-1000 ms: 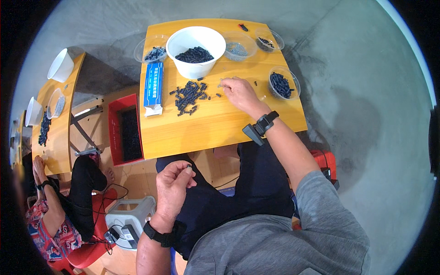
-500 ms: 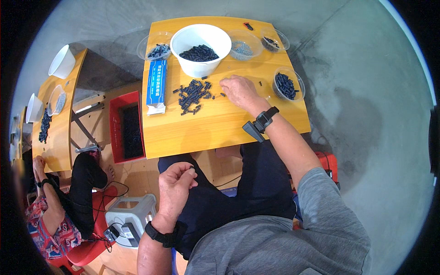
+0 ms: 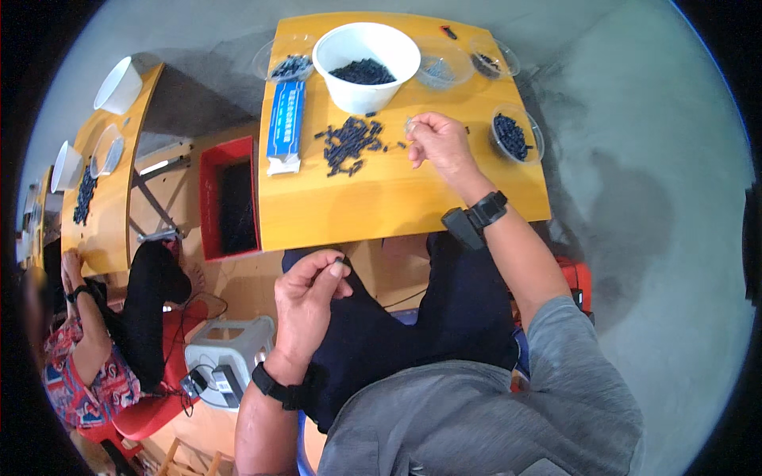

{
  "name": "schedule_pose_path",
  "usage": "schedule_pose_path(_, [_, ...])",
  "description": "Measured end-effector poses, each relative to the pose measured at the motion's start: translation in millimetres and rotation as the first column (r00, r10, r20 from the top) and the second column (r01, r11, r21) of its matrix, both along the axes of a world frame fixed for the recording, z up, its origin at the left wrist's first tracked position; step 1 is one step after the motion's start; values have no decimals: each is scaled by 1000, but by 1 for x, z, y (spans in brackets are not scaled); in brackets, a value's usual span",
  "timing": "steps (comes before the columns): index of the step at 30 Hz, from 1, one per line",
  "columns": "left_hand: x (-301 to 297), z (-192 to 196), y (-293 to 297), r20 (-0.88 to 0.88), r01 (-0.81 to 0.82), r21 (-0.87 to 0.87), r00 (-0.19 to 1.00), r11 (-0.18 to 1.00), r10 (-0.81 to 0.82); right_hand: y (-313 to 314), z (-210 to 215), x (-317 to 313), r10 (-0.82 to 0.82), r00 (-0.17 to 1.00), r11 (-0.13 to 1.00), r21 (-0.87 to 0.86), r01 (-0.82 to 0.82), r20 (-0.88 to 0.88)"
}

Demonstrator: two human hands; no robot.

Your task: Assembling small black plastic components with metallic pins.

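Note:
Above my lap, my left hand is closed in a pinch on a small dark piece at its thumb and fingertips. My right hand hovers over the table, its thumb and forefinger pinched at a small pale bit too tiny to name. Left of the right hand lies a heap of short black cylindrical parts, with a few loose ones near its fingers. Behind the heap stands a white bowl holding more black parts. A clear tub of black parts sits at the table's right edge.
Along the back of the wooden table are clear tubs of small parts and a small red-and-black tool. A blue box lies left of the heap. Beside the table is a red bin. Another person sits left, near a grey stool.
My right hand has lifted off the tabletop with its fingers pinched. My left hand stays over my lap, rising slightly in the picture. The whole view has shifted a little.

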State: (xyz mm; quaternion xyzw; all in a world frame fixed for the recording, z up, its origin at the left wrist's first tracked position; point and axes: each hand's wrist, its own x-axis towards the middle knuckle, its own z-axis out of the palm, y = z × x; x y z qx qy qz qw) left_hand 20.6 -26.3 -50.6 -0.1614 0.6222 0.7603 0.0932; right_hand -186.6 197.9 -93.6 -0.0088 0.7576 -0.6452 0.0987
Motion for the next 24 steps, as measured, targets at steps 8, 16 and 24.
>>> schedule_pose_path(8, [-1,4,5,-61,-14,81,998,997,19,-10,16,53,140,979,923,-377,-74,150])
schedule_pose_path(16, [1,8,5,-111,-4,91,994,996,14,-35,59,109,360,924,852,-448,-271,125])
schedule_pose_path(24, [3,9,7,-171,-7,83,985,997,21,-53,80,139,403,915,869,-307,-387,-14])
